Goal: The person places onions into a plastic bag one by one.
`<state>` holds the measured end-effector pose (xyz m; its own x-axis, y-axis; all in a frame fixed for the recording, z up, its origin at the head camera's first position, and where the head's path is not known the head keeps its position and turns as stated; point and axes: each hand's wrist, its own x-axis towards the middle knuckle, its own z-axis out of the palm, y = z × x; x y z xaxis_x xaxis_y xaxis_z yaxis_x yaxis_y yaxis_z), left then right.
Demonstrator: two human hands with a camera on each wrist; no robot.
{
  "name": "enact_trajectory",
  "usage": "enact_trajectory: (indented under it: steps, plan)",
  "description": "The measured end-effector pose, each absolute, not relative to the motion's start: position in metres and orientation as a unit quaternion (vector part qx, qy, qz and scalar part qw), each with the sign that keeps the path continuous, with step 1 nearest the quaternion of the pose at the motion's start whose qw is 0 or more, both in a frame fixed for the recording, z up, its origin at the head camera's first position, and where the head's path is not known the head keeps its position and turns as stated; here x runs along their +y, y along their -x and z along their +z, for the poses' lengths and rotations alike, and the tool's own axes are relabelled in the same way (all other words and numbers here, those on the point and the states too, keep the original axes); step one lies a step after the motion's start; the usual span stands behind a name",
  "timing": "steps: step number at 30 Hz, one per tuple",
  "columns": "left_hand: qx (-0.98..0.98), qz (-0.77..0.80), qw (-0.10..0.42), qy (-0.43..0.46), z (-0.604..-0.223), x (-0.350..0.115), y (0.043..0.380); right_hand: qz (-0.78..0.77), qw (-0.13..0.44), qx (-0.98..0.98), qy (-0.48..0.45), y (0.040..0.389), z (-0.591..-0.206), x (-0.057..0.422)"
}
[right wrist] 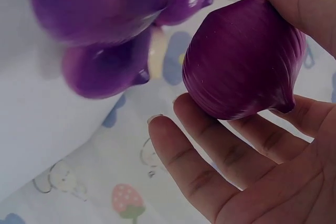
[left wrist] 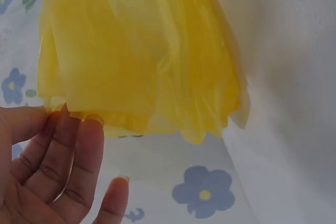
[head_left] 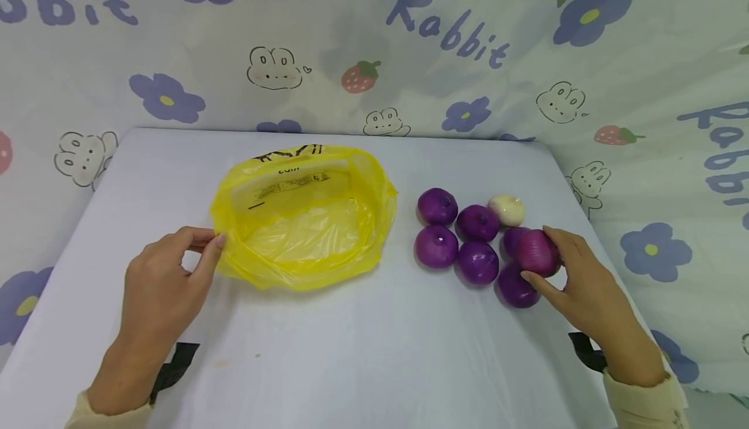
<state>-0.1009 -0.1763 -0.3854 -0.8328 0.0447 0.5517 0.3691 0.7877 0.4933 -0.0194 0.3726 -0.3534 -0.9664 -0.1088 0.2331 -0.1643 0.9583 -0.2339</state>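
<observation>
My left hand (head_left: 166, 279) pinches the left rim of a yellow plastic bag (head_left: 304, 273) between thumb and fingers. The bag's wide mouth faces up, and its see-through inside shows printed text. In the left wrist view, the bag's thin yellow wall (left wrist: 121, 56) hangs from the fingertips. My right hand (head_left: 591, 292) grips a reddish-purple onion (right wrist: 241, 59) between thumb and fingers, raised over the other onions. Below and to its left sit several glossy dark purple onions (head_left: 478, 263) in a cluster. A pale white onion (head_left: 506, 210) stands behind them.
A white table (head_left: 351, 357) carries everything, with its far edge against a cloth (head_left: 328, 32) printed with rabbits, flowers and strawberries. The onion cluster lies to the right of the bag, with a strip of tabletop between them. Black bands (head_left: 175, 370) circle the wrists.
</observation>
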Motion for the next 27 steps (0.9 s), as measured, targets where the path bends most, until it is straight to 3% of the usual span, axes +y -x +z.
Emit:
enact_trajectory:
  steps: [27]
  plan:
    - [-0.903,-0.321,0.26,0.117,-0.385,-0.175,0.101,0.137,0.105,-0.968,-0.184,0.057,-0.334,0.308]
